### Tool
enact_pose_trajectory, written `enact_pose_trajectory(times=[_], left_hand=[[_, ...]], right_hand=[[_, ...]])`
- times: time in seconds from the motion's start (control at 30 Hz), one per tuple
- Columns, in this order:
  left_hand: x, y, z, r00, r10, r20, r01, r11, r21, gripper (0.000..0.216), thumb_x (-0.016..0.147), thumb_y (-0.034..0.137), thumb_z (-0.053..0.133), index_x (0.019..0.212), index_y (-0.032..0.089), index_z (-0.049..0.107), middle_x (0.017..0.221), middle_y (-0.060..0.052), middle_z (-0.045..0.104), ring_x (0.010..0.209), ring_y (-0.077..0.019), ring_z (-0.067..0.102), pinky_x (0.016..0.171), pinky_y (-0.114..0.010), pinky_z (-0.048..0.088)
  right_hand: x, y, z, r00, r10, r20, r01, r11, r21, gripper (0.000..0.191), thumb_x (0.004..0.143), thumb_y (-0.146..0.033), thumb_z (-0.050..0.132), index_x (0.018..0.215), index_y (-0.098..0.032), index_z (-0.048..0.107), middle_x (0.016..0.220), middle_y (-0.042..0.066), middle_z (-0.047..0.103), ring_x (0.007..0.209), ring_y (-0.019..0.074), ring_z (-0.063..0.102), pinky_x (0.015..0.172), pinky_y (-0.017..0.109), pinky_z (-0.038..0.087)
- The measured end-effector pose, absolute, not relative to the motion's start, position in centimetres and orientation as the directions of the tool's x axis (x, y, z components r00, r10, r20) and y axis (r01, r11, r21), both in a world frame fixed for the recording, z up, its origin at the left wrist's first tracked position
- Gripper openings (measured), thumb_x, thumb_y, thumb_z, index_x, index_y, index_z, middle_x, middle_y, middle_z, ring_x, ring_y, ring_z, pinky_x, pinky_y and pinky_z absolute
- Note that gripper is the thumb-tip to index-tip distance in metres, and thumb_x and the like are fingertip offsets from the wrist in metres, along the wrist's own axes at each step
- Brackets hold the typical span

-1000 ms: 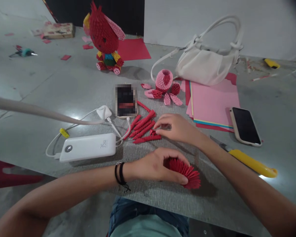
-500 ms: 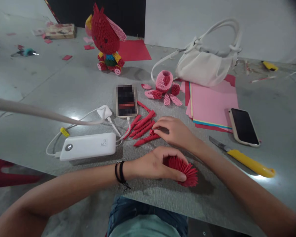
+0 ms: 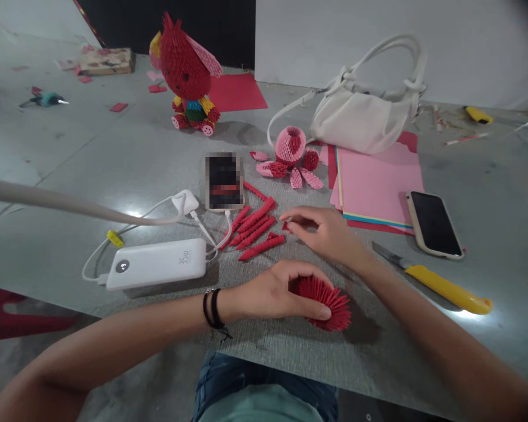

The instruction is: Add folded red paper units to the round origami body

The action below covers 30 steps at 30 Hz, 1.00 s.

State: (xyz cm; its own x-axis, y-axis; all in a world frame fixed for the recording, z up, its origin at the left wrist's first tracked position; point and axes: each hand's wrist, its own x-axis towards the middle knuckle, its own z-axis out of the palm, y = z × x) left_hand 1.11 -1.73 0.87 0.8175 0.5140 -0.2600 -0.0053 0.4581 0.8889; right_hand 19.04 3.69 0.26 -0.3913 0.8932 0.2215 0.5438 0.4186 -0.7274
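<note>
My left hand [image 3: 286, 293] is wrapped round a spiky red ball of folded paper pieces [image 3: 334, 305], low over the near part of the table. Thumb and fingers of my right hand [image 3: 325, 231] pinch a small red folded paper piece [image 3: 285, 225]. Just left of that hand lie several red stacks of folded paper pieces [image 3: 255, 231], side by side. Beyond them stands a pink and red folded-paper ball [image 3: 290, 145] with loose petal-shaped parts [image 3: 273, 169] around it.
A yellow box cutter [image 3: 449, 288] with its blade out lies right of my right arm, near a phone [image 3: 435, 224] and stacked coloured paper [image 3: 378, 181]. A white power bank [image 3: 158, 264] with cables is at left. Behind are a red paper figure [image 3: 187, 70] and a white handbag [image 3: 365, 117].
My right hand has moved a little right, away from the red stacks, with a small red paper piece between its fingertips. My left hand keeps hold of the spiky ball.
</note>
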Motion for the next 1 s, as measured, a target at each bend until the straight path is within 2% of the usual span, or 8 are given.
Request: enact_pose_trajectory(times=[0.1,0.2,0.27,0.37,0.6,0.77,0.87,1.0], left_hand=[[1.1,-1.6,1.0,0.797,0.545,-0.259,0.034,0.388,0.921,0.035,0.071,0.034,0.091,0.098,0.018,0.075,0.089,0.0,0.071,0.08,-0.0127,0.061,0.071,-0.024,0.049],[1.0,-1.5,1.2,0.774,0.578,-0.259,0.053,0.348,0.936,0.033,0.074,0.035,0.089,0.098,0.017,0.075,0.09,-0.001,0.071,0.083,-0.0144,0.062,0.076,-0.026,0.049],[1.1,-1.3,1.2,0.76,0.597,-0.258,0.044,0.348,0.936,0.032,0.074,0.034,0.089,0.096,0.017,0.074,0.089,0.0,0.071,0.083,-0.0144,0.063,0.08,-0.027,0.049],[1.1,-1.1,1.1,0.733,0.633,-0.248,0.015,0.35,0.937,0.032,0.074,0.033,0.089,0.096,0.017,0.073,0.087,0.001,0.069,0.082,-0.0142,0.062,0.081,-0.028,0.048],[1.1,-0.8,1.2,0.686,0.665,-0.296,-0.012,0.417,0.909,0.028,0.074,0.025,0.089,0.095,0.016,0.073,0.089,0.001,0.07,0.082,-0.0117,0.062,0.078,-0.025,0.048],[1.3,-0.5,0.8,0.595,0.758,-0.266,-0.156,0.433,0.888,0.031,0.073,0.021,0.09,0.099,0.018,0.073,0.093,0.0,0.074,0.085,-0.0131,0.067,0.084,-0.027,0.053],[1.3,-0.4,0.4,0.553,0.797,-0.243,-0.185,0.402,0.897,0.03,0.075,0.024,0.089,0.1,0.018,0.074,0.099,-0.002,0.076,0.091,-0.0151,0.069,0.088,-0.029,0.055],[1.3,-0.3,0.2,0.547,0.79,-0.278,-0.164,0.427,0.889,0.03,0.075,0.024,0.09,0.099,0.017,0.074,0.095,-0.001,0.076,0.085,-0.0138,0.07,0.085,-0.028,0.056]], right_hand=[[20.3,2.5,0.9,-0.318,0.938,0.139,0.434,0.274,-0.858,0.016,0.096,-0.024,0.063,0.102,-0.021,0.078,0.093,0.005,0.082,0.078,0.019,0.077,0.068,0.03,0.061],[21.5,1.4,1.1,-0.275,0.961,0.022,0.208,0.082,-0.975,0.008,0.089,-0.024,0.072,0.089,-0.022,0.08,0.079,0.003,0.08,0.075,0.0187,0.077,0.067,0.029,0.062],[22.2,0.7,1.1,-0.267,0.963,-0.041,0.045,-0.03,-0.999,0.007,0.086,-0.023,0.075,0.086,-0.023,0.082,0.08,0.002,0.08,0.075,0.0175,0.077,0.07,0.029,0.063],[23.2,-0.3,1.1,-0.262,0.961,-0.087,-0.072,-0.109,-0.991,0.006,0.088,-0.025,0.078,0.09,-0.026,0.084,0.083,0.001,0.081,0.076,0.0151,0.076,0.072,0.026,0.062],[23.8,-1.7,1.5,-0.206,0.975,-0.085,-0.134,-0.114,-0.984,0.011,0.084,-0.019,0.084,0.091,-0.026,0.08,0.084,0.0,0.08,0.076,0.0144,0.076,0.072,0.027,0.064],[23.8,-2.2,1.9,-0.15,0.986,-0.068,-0.097,-0.083,-0.992,0.01,0.085,-0.019,0.082,0.091,-0.027,0.081,0.085,0.0,0.079,0.077,0.0137,0.076,0.074,0.025,0.065],[24.2,-2.5,1.9,-0.147,0.982,-0.12,-0.112,-0.137,-0.984,0.007,0.085,-0.024,0.082,0.092,-0.027,0.083,0.085,0.002,0.08,0.08,0.0155,0.077,0.075,0.027,0.066],[24.8,-2.7,1.7,-0.145,0.972,-0.185,-0.074,-0.197,-0.978,0.016,0.079,-0.028,0.09,0.093,-0.027,0.083,0.082,0.001,0.08,0.073,0.0142,0.076,0.07,0.024,0.063]])
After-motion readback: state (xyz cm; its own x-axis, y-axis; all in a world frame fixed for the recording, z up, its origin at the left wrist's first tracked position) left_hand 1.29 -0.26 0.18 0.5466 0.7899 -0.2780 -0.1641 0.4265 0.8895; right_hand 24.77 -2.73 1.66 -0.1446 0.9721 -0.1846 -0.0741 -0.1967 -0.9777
